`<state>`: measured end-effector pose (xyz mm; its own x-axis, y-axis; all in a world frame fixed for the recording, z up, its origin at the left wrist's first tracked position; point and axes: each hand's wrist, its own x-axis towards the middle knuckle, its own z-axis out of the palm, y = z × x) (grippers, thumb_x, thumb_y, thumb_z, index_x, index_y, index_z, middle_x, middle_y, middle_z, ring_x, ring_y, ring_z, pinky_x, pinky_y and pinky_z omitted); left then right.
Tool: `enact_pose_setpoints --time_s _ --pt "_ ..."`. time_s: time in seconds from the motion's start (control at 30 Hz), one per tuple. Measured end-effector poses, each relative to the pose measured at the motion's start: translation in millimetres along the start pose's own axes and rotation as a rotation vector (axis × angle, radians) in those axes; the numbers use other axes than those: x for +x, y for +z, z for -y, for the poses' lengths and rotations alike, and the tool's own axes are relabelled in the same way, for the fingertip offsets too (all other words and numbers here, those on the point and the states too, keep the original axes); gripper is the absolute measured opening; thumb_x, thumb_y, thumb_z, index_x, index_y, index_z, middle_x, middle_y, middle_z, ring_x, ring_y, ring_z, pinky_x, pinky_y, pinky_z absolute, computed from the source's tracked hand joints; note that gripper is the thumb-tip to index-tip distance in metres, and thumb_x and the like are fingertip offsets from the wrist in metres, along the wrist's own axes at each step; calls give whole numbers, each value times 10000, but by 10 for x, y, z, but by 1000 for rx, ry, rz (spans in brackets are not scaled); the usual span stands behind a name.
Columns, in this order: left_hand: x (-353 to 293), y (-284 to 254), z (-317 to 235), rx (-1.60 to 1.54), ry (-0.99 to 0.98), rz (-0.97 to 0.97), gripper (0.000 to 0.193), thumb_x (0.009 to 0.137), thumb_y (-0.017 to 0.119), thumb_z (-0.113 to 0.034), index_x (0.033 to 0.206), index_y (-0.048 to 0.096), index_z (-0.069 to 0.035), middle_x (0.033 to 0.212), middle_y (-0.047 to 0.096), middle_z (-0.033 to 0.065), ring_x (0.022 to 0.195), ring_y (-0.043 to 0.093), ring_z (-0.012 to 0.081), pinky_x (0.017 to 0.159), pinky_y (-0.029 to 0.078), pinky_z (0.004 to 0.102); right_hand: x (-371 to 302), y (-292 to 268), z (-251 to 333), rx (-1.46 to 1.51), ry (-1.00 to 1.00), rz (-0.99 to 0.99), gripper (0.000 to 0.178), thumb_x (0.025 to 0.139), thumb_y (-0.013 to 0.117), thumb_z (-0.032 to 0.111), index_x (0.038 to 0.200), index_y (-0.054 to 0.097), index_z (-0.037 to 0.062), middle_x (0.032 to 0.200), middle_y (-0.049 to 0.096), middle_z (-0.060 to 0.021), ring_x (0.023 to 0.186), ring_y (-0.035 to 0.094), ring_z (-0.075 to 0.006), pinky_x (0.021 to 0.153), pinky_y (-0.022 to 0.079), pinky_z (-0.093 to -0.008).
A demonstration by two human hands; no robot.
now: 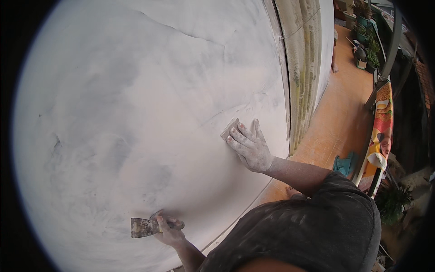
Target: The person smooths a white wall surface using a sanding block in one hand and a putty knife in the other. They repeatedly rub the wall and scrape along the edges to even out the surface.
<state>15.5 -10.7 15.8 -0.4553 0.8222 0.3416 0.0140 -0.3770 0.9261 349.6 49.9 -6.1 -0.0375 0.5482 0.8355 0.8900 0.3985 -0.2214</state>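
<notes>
Right hand [250, 147] flat on the white plastered wall [136, 113], fingers [240, 136] spread, pressing a small sanding block [229, 128]. Left hand [170, 231] low down, fingers wrapped round a putty knife [145, 226].

We see soft even daylight, no hard shadows; white wall [136, 113] bright, near glare; heavy fisheye bending, black vignette at rim; focus slightly soft.

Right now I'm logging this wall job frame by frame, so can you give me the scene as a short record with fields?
Surface: white plastered wall, smudged grey in patches
Left hand: grips a putty knife by its handle, blade against the wall
Right hand: dusty, pressed flat on a sanding block on the wall
Floor: orange tiles
Background: potted plants; colourful cloth on a railing
</notes>
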Motion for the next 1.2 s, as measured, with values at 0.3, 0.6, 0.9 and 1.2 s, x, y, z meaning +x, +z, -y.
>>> enact_pose_setpoints --time_s 0.3,0.6,0.9,1.2 --pt "-2 11 -18 19 42 22 429 948 718 -321 1024 557 69 572 514 52 387 408 109 314 290 246 1571 -428 -173 -79 53 -443 495 976 513 93 1466 510 163 1560 445 -83 1513 285 -293 1181 158 -666" --pt "-3 2 -13 13 34 20 453 940 725 -340 1037 560 70 582 523 52 400 428 119 323 301 254 1147 -521 -136 -171 -44 -161 486 1001 478 116 1485 472 162 1570 429 -61 1507 299 -281 1153 104 -742" --pt "8 -11 0 -2 18 58 509 932 730 -367 1076 539 83 586 514 49 416 441 124 330 312 247 528 -176 -7 -105 -52 -103 553 959 490 71 1491 440 213 1607 354 -4 1516 267 -211 1168 144 -743" --pt "10 -20 20 19 -1 9 501 929 734 -374 1062 554 74 591 502 44 412 422 115 324 300 243 1091 -236 9 -50 -7 -314 464 962 500 57 1415 549 142 1561 439 -90 1503 310 -297 1154 126 -731"
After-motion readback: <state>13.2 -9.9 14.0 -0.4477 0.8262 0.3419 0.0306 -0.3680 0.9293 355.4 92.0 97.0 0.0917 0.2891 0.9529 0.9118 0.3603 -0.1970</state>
